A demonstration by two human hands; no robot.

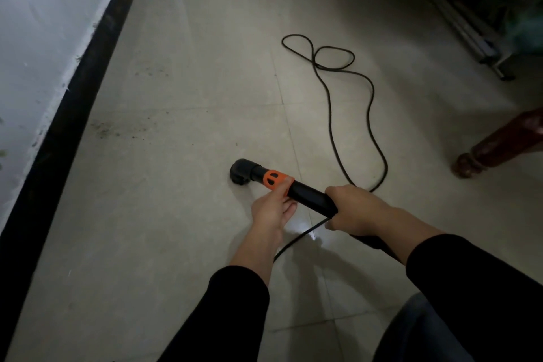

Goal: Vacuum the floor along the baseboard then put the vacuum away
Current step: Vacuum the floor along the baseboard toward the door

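A black hand vacuum tube with an orange collar points left, its angled black nozzle down on the pale tiled floor. My right hand grips the rear of the tube. My left hand holds the tube from below at the orange collar, thumb on the collar. The black baseboard runs diagonally along the white wall on the left, well apart from the nozzle. Dark dust specks lie on the tile beside the baseboard.
The black power cord loops across the floor beyond my hands and trails back under them. A dark red furniture leg stands at the right. A metal frame lies at the upper right.
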